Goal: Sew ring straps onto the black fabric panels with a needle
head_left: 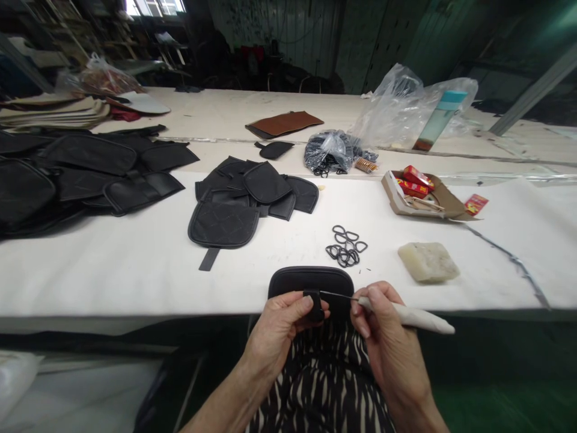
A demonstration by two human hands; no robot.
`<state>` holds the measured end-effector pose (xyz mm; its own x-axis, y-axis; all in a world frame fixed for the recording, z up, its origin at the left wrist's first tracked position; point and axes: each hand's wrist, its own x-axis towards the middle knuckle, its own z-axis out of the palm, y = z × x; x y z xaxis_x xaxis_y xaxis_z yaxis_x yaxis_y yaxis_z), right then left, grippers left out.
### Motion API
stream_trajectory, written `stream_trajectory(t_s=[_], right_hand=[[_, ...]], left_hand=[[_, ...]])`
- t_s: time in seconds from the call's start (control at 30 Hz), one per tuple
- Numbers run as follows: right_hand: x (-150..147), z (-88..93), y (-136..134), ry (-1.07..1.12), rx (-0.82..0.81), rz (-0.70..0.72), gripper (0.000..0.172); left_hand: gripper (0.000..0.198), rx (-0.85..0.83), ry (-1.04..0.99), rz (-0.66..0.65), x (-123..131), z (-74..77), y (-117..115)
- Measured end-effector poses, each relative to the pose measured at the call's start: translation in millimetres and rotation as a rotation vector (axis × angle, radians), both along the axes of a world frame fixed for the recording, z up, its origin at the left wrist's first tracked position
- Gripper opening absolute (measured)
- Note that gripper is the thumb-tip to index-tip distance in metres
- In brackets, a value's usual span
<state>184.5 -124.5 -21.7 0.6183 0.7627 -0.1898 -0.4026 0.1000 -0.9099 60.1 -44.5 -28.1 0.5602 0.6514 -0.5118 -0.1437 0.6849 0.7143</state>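
Observation:
A black leather piece with a rounded, piped edge (311, 276) lies at the table's front edge, partly over my lap. My left hand (286, 319) pinches its short black strap (312, 305) between thumb and fingers. In my right hand (390, 337) is an awl with a pale, wrapped-looking handle (421, 317). Its thin metal shaft (338, 295) points left, with the tip at the strap beside my left thumb. Whether the tip has gone into the strap I cannot tell. Just beyond the piece lies a small heap of black D-rings (347, 248).
Black leather pieces (223, 224) are piled centre-left, with a larger pile (90, 162) further left. On the right are a wax-like block (428, 262), an open cardboard box (428, 195) of small red packets, and a dark cord (514, 258). Plastic bags (406, 102) stand behind.

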Motion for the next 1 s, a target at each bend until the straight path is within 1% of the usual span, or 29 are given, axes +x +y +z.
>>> stream_trajectory(t_s=[0.2, 0.57, 0.8, 0.9, 1.0], right_hand=[[-1, -3.8, 3, -0.015, -0.016, 0.041, 0.026], [-3, -6.7, 7, 0.005, -0.02, 0.122, 0.027], [4, -9.0, 9, -0.044, -0.052, 0.167, 0.027], [7, -10.3, 8, -0.085, -0.061, 0.153, 0.026], [13, -7.9, 3, -0.106, -0.043, 0.083, 0.026]], left_hand=[[0.02, 0.002, -0.002, -0.01, -2, -2.9, -1], [0.019, 0.032, -0.007, -0.029, -2, -1.7, 0], [0.018, -0.014, -0.03, 0.039, 3, -4.3, -2], [0.018, -0.031, -0.02, 0.063, 4, -3.0, -2], [0.017, -0.058, -0.006, 0.093, 5, 0.2, -2]])
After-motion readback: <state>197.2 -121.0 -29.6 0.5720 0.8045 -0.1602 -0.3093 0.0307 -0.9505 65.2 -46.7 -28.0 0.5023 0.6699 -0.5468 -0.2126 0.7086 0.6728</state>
